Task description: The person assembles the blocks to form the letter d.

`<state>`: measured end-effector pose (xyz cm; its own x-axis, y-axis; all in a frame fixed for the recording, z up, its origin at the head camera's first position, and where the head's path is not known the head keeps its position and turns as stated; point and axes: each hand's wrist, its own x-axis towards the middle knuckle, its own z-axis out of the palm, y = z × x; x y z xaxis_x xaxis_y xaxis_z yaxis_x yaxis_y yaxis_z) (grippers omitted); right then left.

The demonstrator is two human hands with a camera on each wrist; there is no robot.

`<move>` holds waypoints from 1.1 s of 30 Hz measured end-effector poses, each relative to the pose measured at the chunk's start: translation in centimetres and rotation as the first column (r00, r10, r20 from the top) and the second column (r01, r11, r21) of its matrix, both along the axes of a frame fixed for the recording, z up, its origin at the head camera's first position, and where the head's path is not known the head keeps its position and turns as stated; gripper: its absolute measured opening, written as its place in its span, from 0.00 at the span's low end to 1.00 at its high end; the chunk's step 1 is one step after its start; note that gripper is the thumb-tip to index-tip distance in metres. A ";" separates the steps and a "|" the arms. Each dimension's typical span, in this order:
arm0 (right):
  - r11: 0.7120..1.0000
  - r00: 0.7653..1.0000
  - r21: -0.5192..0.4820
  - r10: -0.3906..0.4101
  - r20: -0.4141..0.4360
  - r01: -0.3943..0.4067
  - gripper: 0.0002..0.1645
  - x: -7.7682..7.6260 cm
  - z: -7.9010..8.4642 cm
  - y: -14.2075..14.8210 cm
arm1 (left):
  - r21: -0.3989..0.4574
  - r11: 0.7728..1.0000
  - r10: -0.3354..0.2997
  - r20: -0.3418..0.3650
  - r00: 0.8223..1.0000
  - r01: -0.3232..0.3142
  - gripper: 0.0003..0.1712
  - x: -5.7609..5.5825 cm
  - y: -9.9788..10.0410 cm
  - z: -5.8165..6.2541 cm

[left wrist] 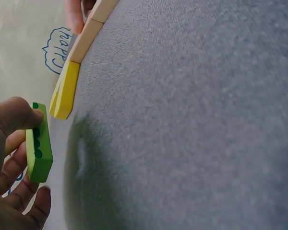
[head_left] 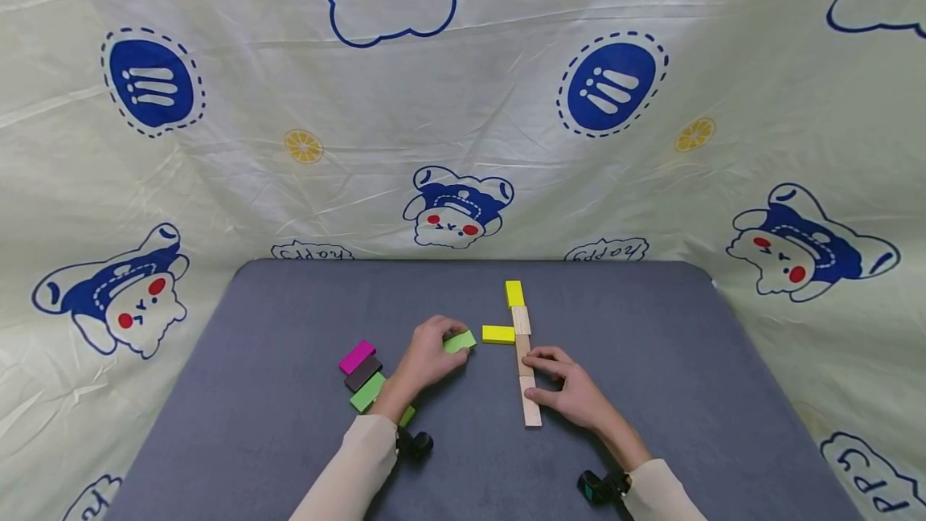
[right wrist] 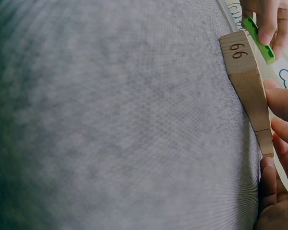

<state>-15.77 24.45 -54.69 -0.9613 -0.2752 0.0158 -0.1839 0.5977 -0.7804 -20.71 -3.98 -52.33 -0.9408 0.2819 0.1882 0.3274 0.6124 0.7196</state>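
Between thumb and fingers, my left hand (head_left: 427, 354) pinches a light green block (head_left: 460, 342), held over the table in the left wrist view. A row of plain wooden blocks (head_left: 531, 412) runs lengthwise toward me, a yellow block (head_left: 514, 293) at its far end. Another yellow block (head_left: 498, 334) juts left from the row, between it and the green block. My right hand (head_left: 575, 394) touches the row's right side with thumb and fingertips. The nearest wooden block (right wrist: 240, 52) bears the number 66 in the right wrist view.
Left of my left forearm lie a magenta block (head_left: 357, 356), a dark block (head_left: 363, 374) and a green block (head_left: 367, 393). Another green block (head_left: 407, 415) is partly hidden by my wrist. The grey tabletop (head_left: 651, 328) ends at a printed cloth (head_left: 506, 103) behind.
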 end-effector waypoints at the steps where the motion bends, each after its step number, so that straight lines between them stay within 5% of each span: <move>1: 1.000 1.000 0.001 -0.001 0.005 0.001 0.30 0.0 0.0 0.0 | -0.001 1.000 0.002 0.001 1.000 -0.002 0.16 -0.1 0.1 -0.1; 17: 1.000 1.000 -0.018 0.001 0.013 -0.001 0.31 -0.1 -0.2 -0.1 | -0.069 0.997 0.025 0.057 0.998 -0.021 0.17 -1.7 1.5 -0.9; 33: 1.000 1.000 -0.010 0.003 0.002 -0.002 0.31 -0.1 -0.3 0.0 | -0.064 0.997 0.036 0.075 0.997 -0.031 0.17 -2.1 2.0 -1.3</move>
<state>-15.89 24.43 -54.95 -0.9606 -0.2774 0.0164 -0.1836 0.5893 -0.7868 -22.82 -1.98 -53.60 -0.9608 0.2592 0.0982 0.2516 0.6670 0.7013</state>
